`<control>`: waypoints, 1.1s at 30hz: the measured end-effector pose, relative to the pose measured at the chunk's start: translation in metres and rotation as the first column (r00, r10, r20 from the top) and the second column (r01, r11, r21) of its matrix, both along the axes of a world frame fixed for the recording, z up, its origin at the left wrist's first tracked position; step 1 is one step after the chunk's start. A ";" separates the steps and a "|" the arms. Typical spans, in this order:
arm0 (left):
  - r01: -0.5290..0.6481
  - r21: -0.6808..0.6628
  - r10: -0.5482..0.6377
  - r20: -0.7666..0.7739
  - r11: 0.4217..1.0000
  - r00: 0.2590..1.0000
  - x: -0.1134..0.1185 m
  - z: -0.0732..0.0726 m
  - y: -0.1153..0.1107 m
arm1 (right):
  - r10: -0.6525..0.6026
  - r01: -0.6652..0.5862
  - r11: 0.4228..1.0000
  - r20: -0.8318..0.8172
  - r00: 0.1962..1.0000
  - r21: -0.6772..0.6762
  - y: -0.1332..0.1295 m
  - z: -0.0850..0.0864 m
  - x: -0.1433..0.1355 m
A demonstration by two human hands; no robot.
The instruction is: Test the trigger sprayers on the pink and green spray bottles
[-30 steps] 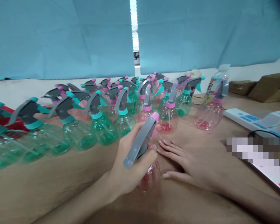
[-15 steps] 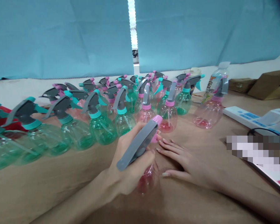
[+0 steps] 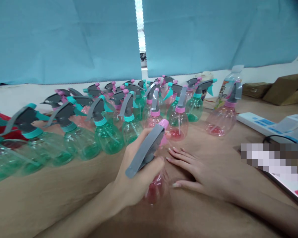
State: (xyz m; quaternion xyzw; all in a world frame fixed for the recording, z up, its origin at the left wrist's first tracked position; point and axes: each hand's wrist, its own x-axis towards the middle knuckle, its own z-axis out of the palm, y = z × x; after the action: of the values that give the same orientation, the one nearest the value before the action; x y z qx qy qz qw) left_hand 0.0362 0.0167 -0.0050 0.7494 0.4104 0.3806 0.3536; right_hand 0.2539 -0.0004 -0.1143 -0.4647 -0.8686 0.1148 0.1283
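Observation:
My left hand [image 3: 136, 172] is wrapped around the neck and trigger of a pink spray bottle [image 3: 155, 191], which stands on the brown table with its grey head [image 3: 146, 148] and pink nozzle tilted away to the right. Its neck is hidden by my fingers. My right hand [image 3: 191, 170] lies flat on the table just right of that bottle, fingers spread and holding nothing. Ahead of my hands stands another pink spray bottle [image 3: 178, 124]. To the left is a green spray bottle [image 3: 109, 138] with a turquoise collar.
Rows of green and pink spray bottles [image 3: 80, 142] fill the table's left and back. At the right are a lone pink spray bottle [image 3: 221, 120], a labelled drink bottle [image 3: 229, 82], a white power strip [image 3: 258, 124], a partly blurred phone-like device [image 3: 285, 180] and cardboard boxes [image 3: 284, 87].
The held bottle's head has swung slightly, its nozzle shifting left and up to a steeper tilt. My left hand keeps its hold, and my right hand stays in place.

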 end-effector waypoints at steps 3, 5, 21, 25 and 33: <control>0.060 0.001 -0.060 0.056 0.998 0.997 0.001 -0.001 0.000 | 0.001 -0.001 1.000 0.014 1.000 0.009 0.000 0.000 0.000; 0.071 -0.004 -0.070 0.074 0.997 0.995 0.002 -0.002 0.000 | -0.003 0.002 1.000 0.010 1.000 0.005 0.000 -0.001 0.000; 0.019 0.048 -0.022 0.059 0.999 0.998 0.002 -0.002 -0.001 | 0.004 -0.003 1.000 -0.091 0.996 0.014 -0.001 0.000 0.001; 0.032 0.065 -0.036 0.060 0.997 0.998 0.002 -0.002 0.000 | 0.010 -0.008 1.000 -0.068 0.998 0.025 -0.001 -0.001 0.002; 0.120 0.017 -0.119 -0.057 0.993 0.991 0.002 0.002 0.005 | 0.027 -0.023 0.999 -0.108 0.994 0.039 0.000 -0.005 0.003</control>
State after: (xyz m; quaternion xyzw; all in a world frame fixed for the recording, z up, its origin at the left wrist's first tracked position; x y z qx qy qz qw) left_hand 0.0385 0.0220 -0.0032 0.7866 0.3708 0.3419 0.3563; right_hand 0.2567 -0.0006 -0.1192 -0.4443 -0.8680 0.1253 0.1827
